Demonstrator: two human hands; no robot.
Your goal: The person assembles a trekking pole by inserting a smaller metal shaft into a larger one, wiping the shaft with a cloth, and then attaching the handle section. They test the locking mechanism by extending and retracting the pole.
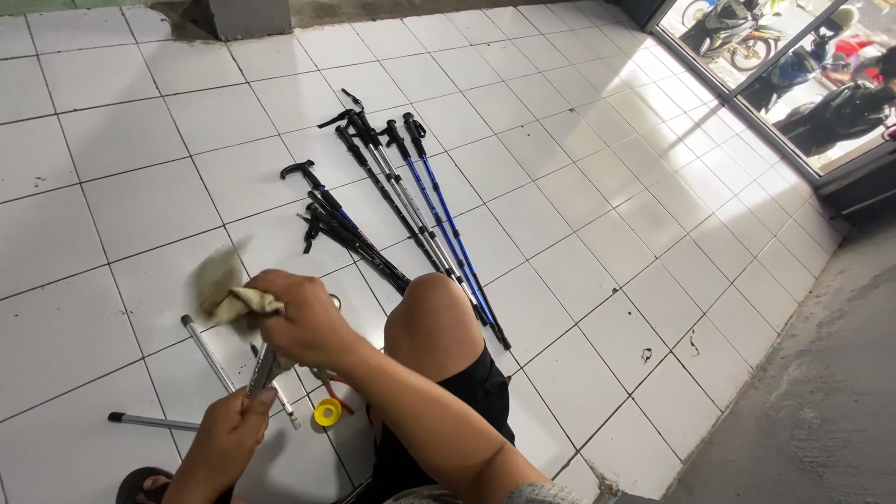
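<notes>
My right hand (pixel 303 322) grips a crumpled beige cloth (pixel 229 294), pressed around the upper end of a trekking pole section (pixel 266 366). My left hand (pixel 229 434) holds that same pole section lower down, near the bottom edge of the head view. The cloth is blurred with motion. My bent knee (pixel 434 313) rises just to the right of both hands.
Several trekking poles (pixel 420 210) with black and blue shafts lie on the white tiled floor (pixel 607 215) ahead. Loose silver tube sections (pixel 207 353) lie at the left, a yellow tape roll (pixel 328 412) beside my leg. A glass door (pixel 793 75) stands at far right.
</notes>
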